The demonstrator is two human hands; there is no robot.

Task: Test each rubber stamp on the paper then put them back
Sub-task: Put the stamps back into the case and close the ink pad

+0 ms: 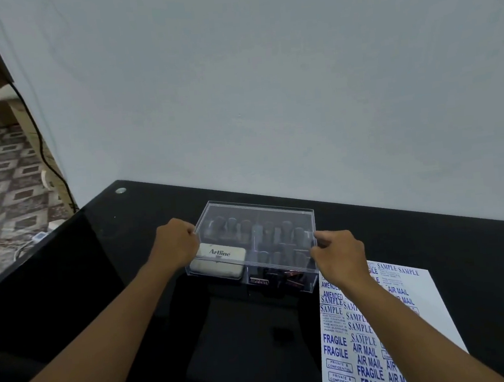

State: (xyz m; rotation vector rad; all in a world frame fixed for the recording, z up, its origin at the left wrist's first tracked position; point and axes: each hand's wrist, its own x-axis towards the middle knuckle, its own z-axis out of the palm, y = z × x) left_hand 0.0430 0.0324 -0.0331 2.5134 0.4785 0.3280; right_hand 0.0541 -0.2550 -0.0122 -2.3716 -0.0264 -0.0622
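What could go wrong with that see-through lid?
The clear lid is pinched only at its two ends by the left hand and right hand, so it might slip or tip. It hangs over the stamps and the ink pad, so it could bump them.

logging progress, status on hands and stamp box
Left hand and right hand grip clear lid. Stamps inside box. Stamped paper at right. Nothing blocking.
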